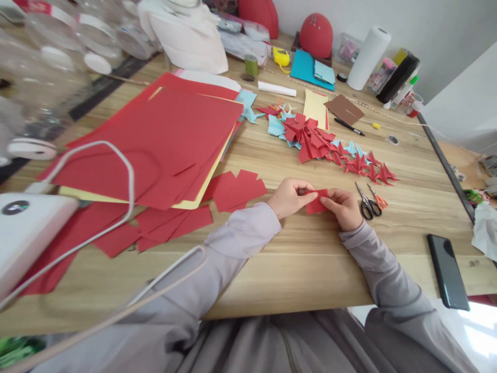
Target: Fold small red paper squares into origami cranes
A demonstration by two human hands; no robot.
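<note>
A small red paper piece [316,204] is held between both hands above the wooden table [295,269]. My left hand [292,198] pinches its left side between thumb and fingers. On the right side, my right hand [343,207] grips the same piece, thumb on top. Black-handled scissors [369,206] and an orange-handled pair [379,199] lie just right of my right hand. Beyond the hands is a pile of folded red paper shapes [310,137] with some light blue ones among them. Cut red pieces [238,190] lie left of my left hand.
Large red sheets [166,140] cover the left, with a white device [31,233] and its cable nearby. A black phone [448,272] lies at the right front edge. Toward the back are a black pen [349,127], yellow tape measure [281,58], and white roll [368,58].
</note>
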